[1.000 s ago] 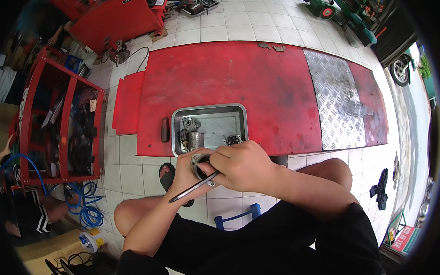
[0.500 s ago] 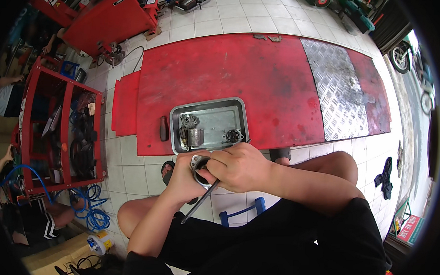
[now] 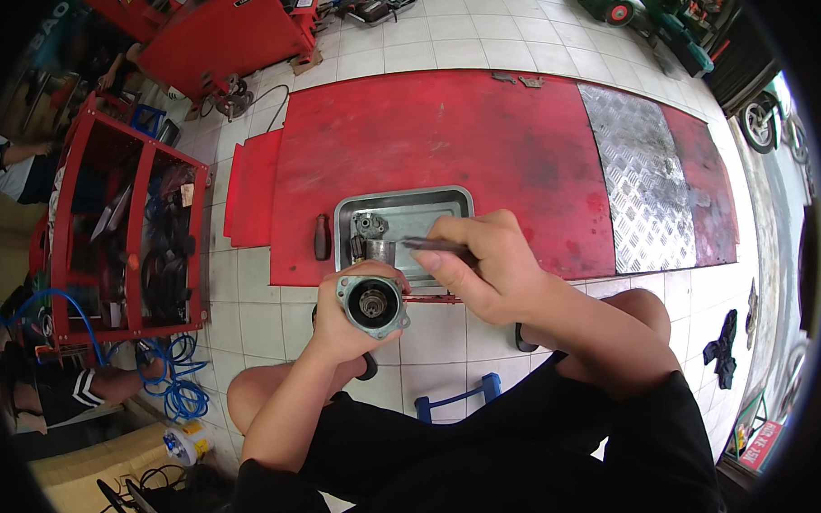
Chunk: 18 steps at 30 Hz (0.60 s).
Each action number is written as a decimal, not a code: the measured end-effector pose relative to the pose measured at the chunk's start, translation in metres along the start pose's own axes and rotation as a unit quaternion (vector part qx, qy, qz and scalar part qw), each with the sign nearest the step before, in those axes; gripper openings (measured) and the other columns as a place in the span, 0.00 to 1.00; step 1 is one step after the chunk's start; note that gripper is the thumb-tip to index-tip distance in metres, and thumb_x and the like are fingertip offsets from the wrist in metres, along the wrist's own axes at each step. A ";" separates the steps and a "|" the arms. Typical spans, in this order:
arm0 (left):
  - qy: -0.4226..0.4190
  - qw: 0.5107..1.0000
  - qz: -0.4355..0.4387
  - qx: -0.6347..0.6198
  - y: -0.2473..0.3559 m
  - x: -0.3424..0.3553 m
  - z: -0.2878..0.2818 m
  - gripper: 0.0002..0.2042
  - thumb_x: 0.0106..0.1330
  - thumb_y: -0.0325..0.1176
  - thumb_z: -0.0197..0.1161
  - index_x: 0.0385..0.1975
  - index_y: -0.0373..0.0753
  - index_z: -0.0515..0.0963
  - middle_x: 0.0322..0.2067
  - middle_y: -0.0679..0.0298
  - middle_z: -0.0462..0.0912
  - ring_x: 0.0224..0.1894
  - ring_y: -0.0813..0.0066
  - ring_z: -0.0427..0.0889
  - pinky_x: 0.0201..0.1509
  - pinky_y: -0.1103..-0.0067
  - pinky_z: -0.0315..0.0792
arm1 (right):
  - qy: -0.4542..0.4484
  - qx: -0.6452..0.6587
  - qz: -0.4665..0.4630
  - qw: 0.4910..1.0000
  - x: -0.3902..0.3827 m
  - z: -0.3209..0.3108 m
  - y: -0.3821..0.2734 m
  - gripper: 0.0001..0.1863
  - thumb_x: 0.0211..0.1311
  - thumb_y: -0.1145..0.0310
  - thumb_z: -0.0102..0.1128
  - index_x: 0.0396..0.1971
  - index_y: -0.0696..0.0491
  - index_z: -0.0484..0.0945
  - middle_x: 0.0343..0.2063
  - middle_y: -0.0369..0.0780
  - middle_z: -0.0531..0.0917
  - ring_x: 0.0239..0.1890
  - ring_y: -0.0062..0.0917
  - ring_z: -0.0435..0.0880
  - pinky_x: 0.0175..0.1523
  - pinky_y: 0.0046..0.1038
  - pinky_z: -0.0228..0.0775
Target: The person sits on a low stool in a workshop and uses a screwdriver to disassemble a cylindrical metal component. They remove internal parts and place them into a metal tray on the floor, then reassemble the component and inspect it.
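Note:
My left hand (image 3: 336,331) grips a round metal housing (image 3: 373,302) with a lobed flange, its dark bore and central splined part facing up toward me. My right hand (image 3: 487,273), above and to the right of it, pinches a thin dark metal tool (image 3: 442,249) between thumb and fingers. Behind both hands, a steel tray (image 3: 404,191) holds a small cast metal piece (image 3: 371,224) and a silvery cylinder (image 3: 381,253); its right portion is partly hidden by my right hand. A brown-handled tool (image 3: 322,237) lies just left of the tray.
A low red bench top (image 3: 442,140) with a tread plate (image 3: 639,192) spans ahead. Red tool cart (image 3: 144,238), blue hose (image 3: 180,375) and another person (image 3: 16,157) are left. A blue stool (image 3: 460,398) is below me; a dark cloth (image 3: 724,349) lies right.
My right hand has pulled up and right, away from the housing, carrying the thin tool. The housing's opening, earlier covered by fingers, now shows fully.

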<state>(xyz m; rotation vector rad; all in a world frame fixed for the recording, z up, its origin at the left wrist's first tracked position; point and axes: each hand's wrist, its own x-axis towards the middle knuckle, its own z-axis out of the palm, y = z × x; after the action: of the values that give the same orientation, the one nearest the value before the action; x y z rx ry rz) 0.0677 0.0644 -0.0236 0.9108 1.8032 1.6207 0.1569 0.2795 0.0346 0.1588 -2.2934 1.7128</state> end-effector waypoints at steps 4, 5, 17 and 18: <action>0.019 0.999 0.026 0.033 0.000 0.002 0.004 0.20 0.38 0.28 0.77 0.35 0.36 0.82 0.34 0.61 0.85 0.37 0.72 0.84 0.44 0.75 0.77 | -0.049 -0.100 -0.111 0.988 -0.010 0.015 0.006 0.16 0.61 0.56 0.65 0.33 0.55 0.78 0.20 0.42 0.81 0.19 0.37 0.82 0.24 0.35 0.71; 0.027 0.998 0.035 0.046 0.003 0.004 0.006 0.20 0.38 0.28 0.77 0.35 0.36 0.82 0.34 0.61 0.85 0.37 0.72 0.84 0.44 0.75 0.77 | -0.055 -0.155 -0.133 0.977 -0.012 0.019 0.004 0.15 0.60 0.56 0.66 0.31 0.54 0.77 0.19 0.41 0.79 0.19 0.35 0.81 0.23 0.34 0.70; 0.052 0.990 -0.104 0.075 0.004 0.006 0.009 0.22 0.40 0.28 0.80 0.38 0.36 0.81 0.32 0.67 0.84 0.36 0.84 0.81 0.42 0.80 0.77 | -0.116 -0.290 -0.092 0.946 -0.008 0.045 0.022 0.14 0.59 0.64 0.61 0.39 0.57 0.72 0.24 0.47 0.83 0.23 0.43 0.83 0.27 0.41 0.73; 0.047 0.990 -0.105 0.076 0.003 0.004 0.007 0.22 0.40 0.28 0.79 0.38 0.36 0.81 0.32 0.67 0.84 0.37 0.83 0.81 0.42 0.80 0.77 | -0.122 -0.280 -0.070 0.950 -0.005 0.046 0.018 0.13 0.60 0.64 0.60 0.36 0.58 0.74 0.25 0.47 0.83 0.24 0.45 0.83 0.30 0.41 0.74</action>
<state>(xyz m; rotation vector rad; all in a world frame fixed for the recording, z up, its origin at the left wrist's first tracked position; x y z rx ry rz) 0.0707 0.0724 -0.0216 0.6898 2.0369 1.4312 0.1502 0.2409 0.0048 0.4212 -2.7682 0.9621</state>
